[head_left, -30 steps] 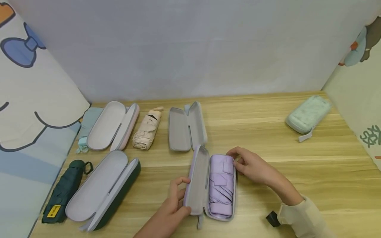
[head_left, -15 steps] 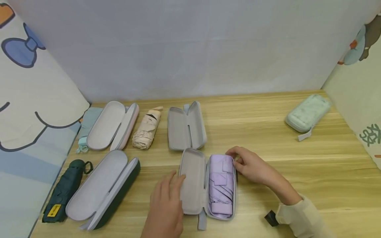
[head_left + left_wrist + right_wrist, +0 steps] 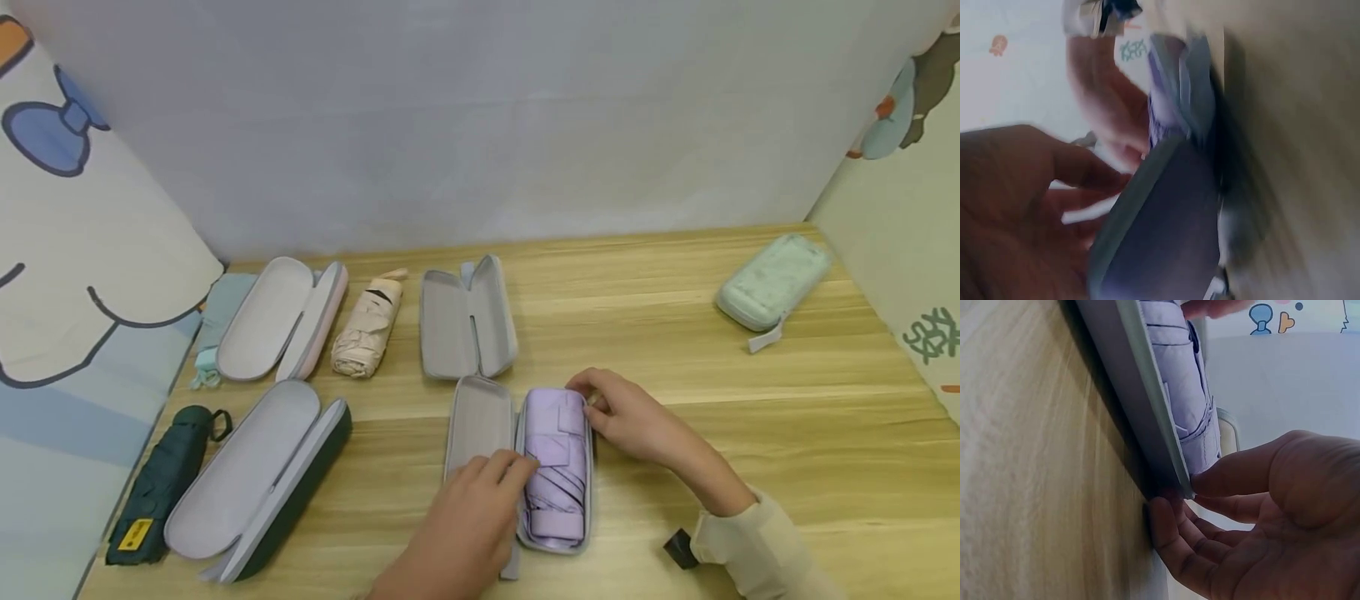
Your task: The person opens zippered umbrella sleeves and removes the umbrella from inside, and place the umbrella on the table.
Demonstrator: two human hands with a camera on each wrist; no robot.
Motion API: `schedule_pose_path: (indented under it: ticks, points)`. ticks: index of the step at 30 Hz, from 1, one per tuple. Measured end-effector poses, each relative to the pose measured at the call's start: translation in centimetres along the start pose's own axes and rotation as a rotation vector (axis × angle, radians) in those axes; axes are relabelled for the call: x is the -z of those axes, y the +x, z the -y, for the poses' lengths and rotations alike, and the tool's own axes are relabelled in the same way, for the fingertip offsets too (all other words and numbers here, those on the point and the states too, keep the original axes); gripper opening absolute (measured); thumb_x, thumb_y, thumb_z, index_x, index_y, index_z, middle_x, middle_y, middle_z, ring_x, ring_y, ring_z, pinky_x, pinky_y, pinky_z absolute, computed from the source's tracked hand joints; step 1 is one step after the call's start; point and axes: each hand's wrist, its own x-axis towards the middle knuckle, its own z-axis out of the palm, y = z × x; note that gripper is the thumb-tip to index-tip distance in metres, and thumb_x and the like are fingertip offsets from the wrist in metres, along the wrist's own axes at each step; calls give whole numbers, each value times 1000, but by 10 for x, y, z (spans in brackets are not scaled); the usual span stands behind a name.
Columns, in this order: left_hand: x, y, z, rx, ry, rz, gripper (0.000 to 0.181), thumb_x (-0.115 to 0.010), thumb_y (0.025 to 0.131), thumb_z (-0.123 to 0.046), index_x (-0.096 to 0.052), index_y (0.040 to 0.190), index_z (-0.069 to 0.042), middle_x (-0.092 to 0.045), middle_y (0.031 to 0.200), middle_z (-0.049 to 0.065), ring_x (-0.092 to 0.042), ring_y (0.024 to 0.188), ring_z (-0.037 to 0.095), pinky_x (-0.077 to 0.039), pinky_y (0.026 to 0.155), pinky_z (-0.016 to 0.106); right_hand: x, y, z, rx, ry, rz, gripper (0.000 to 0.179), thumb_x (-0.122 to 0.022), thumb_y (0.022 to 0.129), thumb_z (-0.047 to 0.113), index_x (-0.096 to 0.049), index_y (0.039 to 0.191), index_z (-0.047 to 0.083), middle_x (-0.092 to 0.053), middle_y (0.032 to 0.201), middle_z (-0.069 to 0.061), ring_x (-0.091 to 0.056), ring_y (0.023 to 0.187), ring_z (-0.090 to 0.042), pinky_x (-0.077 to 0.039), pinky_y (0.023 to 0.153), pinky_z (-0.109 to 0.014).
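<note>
A folded lavender umbrella (image 3: 557, 454) lies in the right half of a purple zip case (image 3: 480, 417) with grey lining, which stands spread on the wooden table. My left hand (image 3: 468, 521) reaches across the case's left half, its loosely bent fingertips at the umbrella's left edge. It covers the lower part of that half. At the case's upper right corner, my right hand (image 3: 633, 417) pinches the rim. In the right wrist view, the thumb (image 3: 1235, 475) sits at the case's edge, with the other fingers curled below. The left wrist view is blurred.
Behind stands an unfolded grey-lined case (image 3: 450, 325). To the left are a beige umbrella (image 3: 369, 329), a pink case (image 3: 266, 317), a light-blue folded item (image 3: 225, 304), a green case (image 3: 243, 467) and a dark green umbrella (image 3: 161, 487). A mint case (image 3: 776, 279) lies far right.
The left hand first let the case's left half down flat, then moved right over it to the umbrella's edge. My right hand has stayed at the corner.
</note>
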Motion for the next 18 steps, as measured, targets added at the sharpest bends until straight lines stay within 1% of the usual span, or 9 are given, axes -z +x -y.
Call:
schedule_pose_path:
  ticks: [2, 3, 5, 7, 9, 12, 15, 16, 18]
  points:
    - [-6, 3, -4, 45, -43, -104, 39, -68, 93, -6, -63, 131, -8, -69, 118, 5, -68, 95, 20, -58, 84, 35, -1, 0, 0, 0, 2, 1, 31, -55, 102, 2, -60, 132, -3, -65, 129, -22, -65, 100, -23, -53, 80, -33]
    - [-8, 4, -6, 68, -65, -144, 37, -68, 93, -8, -64, 130, -7, -69, 116, 5, -67, 92, 20, -58, 82, 35, -1, 0, 0, -1, -1, 1, 30, -56, 102, 2, -60, 132, -2, -65, 129, -22, -65, 100, -23, -53, 80, -33]
    - [-11, 7, -11, 121, -91, -193, 36, -70, 93, -12, -65, 128, -5, -70, 113, 7, -67, 89, 21, -58, 79, 36, -1, 1, 0, -2, -4, -3, 30, -56, 102, 2, -60, 132, -2, -65, 129, -21, -65, 99, -23, -53, 80, -33]
    - [-13, 9, -16, 185, -101, -182, 40, -71, 94, -17, -63, 131, -3, -70, 114, 9, -67, 90, 23, -58, 80, 39, -1, 1, -1, -3, -8, -6, 30, -56, 102, 2, -60, 132, -2, -65, 128, -21, -65, 98, -22, -53, 79, -33]
    - [-15, 12, -22, 244, -84, -153, 46, -72, 96, -24, -61, 133, 0, -70, 115, 12, -67, 93, 26, -58, 82, 41, 0, 1, -1, -4, -10, -7, 30, -56, 102, 2, -60, 132, -2, -65, 128, -21, -65, 97, -22, -52, 79, -33]
    - [-20, 15, -32, 292, 7, -135, 57, -74, 95, -35, -60, 133, 4, -70, 114, 15, -66, 93, 29, -57, 83, 42, -1, 1, -1, -2, -8, -5, 30, -55, 102, 2, -60, 132, -2, -65, 128, -21, -64, 97, -22, -52, 79, -33]
    - [-26, 18, -42, 313, 111, -166, 66, -76, 92, -42, -60, 132, 7, -68, 112, 17, -65, 90, 31, -58, 85, 45, -1, 0, -1, 1, -8, -3, 30, -55, 102, 2, -60, 132, -2, -65, 129, -21, -65, 98, -22, -53, 80, -33]
    - [-28, 19, -45, 320, 137, -182, 68, -78, 91, -43, -59, 131, 8, -68, 112, 17, -65, 89, 32, -58, 85, 47, -1, 0, -1, 2, -9, -3, 30, -55, 102, 2, -60, 132, -2, -65, 129, -21, -65, 99, -23, -53, 81, -34]
    - [-31, 21, -49, 340, 165, -194, 72, -79, 89, -45, -58, 133, 8, -67, 114, 19, -67, 90, 33, -58, 89, 52, 0, 0, -1, 2, -12, -3, 31, -55, 102, 2, -60, 132, -2, -65, 129, -21, -65, 99, -23, -53, 81, -34]
